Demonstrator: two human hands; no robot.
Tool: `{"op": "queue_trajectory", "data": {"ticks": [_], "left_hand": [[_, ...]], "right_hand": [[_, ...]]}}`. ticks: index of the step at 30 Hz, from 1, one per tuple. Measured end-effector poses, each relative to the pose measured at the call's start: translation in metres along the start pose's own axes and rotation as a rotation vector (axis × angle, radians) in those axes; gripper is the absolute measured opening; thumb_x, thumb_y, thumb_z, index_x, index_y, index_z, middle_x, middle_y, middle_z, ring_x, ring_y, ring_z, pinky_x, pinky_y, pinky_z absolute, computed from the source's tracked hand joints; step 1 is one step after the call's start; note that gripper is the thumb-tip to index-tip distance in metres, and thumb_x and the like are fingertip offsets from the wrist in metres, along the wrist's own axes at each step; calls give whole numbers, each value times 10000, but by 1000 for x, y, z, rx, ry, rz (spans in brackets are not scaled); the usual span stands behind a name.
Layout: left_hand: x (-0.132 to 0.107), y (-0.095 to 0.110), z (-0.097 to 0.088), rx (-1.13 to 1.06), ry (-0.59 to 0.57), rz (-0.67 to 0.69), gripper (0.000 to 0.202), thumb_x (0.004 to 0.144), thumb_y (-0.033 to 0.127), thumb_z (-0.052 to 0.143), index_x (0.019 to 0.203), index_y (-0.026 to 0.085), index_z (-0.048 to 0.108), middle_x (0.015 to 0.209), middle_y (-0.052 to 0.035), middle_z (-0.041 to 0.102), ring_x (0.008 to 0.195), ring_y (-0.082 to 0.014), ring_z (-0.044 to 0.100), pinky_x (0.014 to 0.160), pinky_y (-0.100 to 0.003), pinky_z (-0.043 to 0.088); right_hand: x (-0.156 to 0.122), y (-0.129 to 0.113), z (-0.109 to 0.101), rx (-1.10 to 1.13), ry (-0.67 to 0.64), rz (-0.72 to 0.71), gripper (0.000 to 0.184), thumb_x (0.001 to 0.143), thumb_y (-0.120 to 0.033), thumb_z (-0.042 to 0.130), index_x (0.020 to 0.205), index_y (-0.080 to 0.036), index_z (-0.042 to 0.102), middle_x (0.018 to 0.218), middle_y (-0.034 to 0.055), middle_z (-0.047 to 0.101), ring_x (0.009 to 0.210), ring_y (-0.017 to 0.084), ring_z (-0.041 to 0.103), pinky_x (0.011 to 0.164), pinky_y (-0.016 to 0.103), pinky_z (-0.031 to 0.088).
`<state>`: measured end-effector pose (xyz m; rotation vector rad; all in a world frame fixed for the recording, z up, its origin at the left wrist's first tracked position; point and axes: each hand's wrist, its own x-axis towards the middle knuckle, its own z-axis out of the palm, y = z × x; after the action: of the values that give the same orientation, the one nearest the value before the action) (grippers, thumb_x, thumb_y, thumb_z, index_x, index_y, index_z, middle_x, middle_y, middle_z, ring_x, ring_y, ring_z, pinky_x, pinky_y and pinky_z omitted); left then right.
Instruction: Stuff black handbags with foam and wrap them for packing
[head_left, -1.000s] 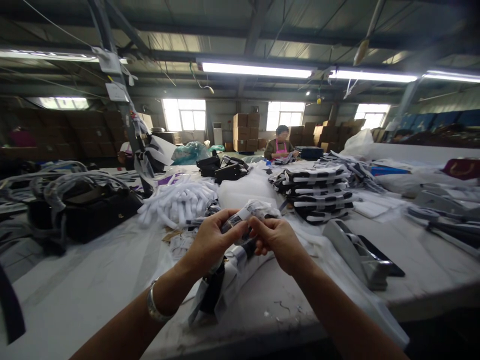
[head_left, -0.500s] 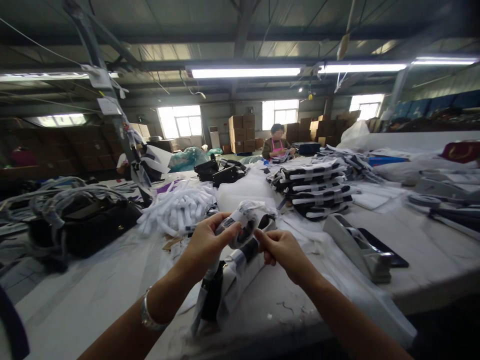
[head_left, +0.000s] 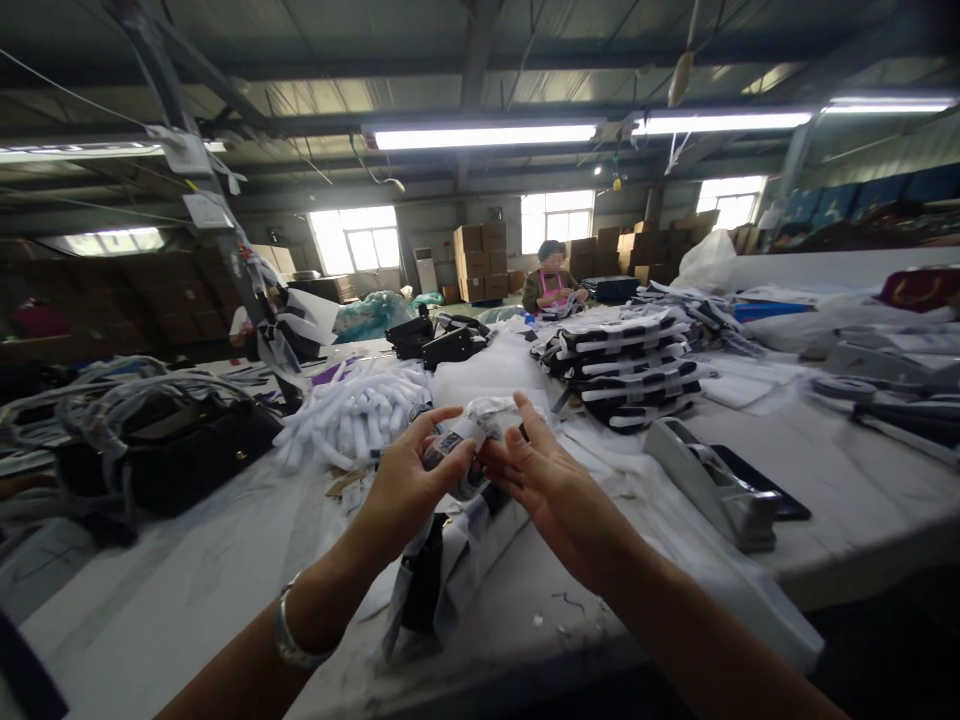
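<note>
My left hand (head_left: 409, 475) is closed on a coiled strap (head_left: 466, 440) wrapped in clear plastic, thumb on the near side. My right hand (head_left: 551, 480) is open, fingers stretched and apart, its fingertips against the right side of the coil. Below both hands a black handbag (head_left: 424, 580), partly covered in whitish wrapping, stands on the table; the hands hide its upper part.
A pile of white foam tubes (head_left: 352, 410) lies left, beside a black bag with wrapped handles (head_left: 180, 440). Stacked black pieces with white wrapping (head_left: 622, 370) stand behind right. A grey tape dispenser (head_left: 712, 490) is to the right. Beyond, a person (head_left: 553, 280) sits working.
My right hand has gone from a pinch beside the coil to stretched fingers against it. My left hand keeps its hold. The view has shifted slightly.
</note>
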<state>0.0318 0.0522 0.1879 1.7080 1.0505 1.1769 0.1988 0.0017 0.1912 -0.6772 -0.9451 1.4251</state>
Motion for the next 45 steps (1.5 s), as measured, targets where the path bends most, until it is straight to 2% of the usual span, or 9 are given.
{"op": "queue_trajectory", "data": {"ticks": [11,17,22,28,32,35,40,42,45], "left_hand": [[-8,8,14,497,135,280,585,865,434,633,1408,246,522,635,39,609,518,-139,549,585,-241,443],[-21,1,29,699,172,413,696,876,399,630,1518,256,404,913,-80,747,813,-279,711,807,-344,516],[-26,-3,3,574,78,285,756,902,471,615,1561,301,286,1165,-70,736,1057,-309,693,938,-404,501],[-60,-65,-25,103,-19,21,572,987,500,466,1473,200,449,1425,-132,571,1307,-275,545,1092,-432,422],[-108,-113,11,10,-182,-23,835,902,496,621,1586,264,201,1646,-93,228,1482,-300,296,1195,-481,294],[-120,-130,52,91,-222,-16,1159,711,428,830,1600,274,103,1657,-88,181,1510,-334,194,1237,-494,194],[-98,-136,82,63,-189,35,1071,722,364,815,1590,261,197,1643,-80,231,1505,-297,233,1237,-443,232],[-88,-139,75,38,-247,74,997,749,398,799,1575,249,262,1629,-93,271,1490,-294,277,1221,-428,272],[-74,-148,48,113,-236,52,596,891,434,648,1443,255,513,1434,-87,574,1293,-247,567,1066,-366,476]], "right_hand": [[11,0,19,216,34,2,949,829,-285,772,1571,-285,180,1215,30,700,1091,168,679,1013,301,499],[22,4,9,147,124,-45,974,746,-240,827,1539,-301,263,1017,-12,744,925,149,717,871,246,554],[25,2,-4,98,120,-91,1011,730,-255,839,1542,-291,238,997,7,759,969,169,720,887,279,560],[33,-7,-19,-66,130,-85,967,754,-284,812,1542,-300,252,1038,28,762,947,184,730,769,266,594],[54,-14,-20,-131,142,-68,902,779,-224,748,1542,-280,270,994,28,762,892,177,738,674,238,587],[68,-15,-14,-132,101,-70,843,806,-169,666,1543,-265,269,955,33,759,832,168,739,631,226,566],[77,-8,-26,-216,91,-77,739,846,-231,648,1514,-250,332,997,78,751,809,177,725,594,227,546],[76,-8,-40,-273,120,-69,592,871,-282,642,1433,-268,459,1038,75,743,802,169,718,604,227,547],[70,-10,-62,-359,156,-28,494,909,-364,610,1391,-323,509,1108,78,732,894,196,726,702,276,569]]}}
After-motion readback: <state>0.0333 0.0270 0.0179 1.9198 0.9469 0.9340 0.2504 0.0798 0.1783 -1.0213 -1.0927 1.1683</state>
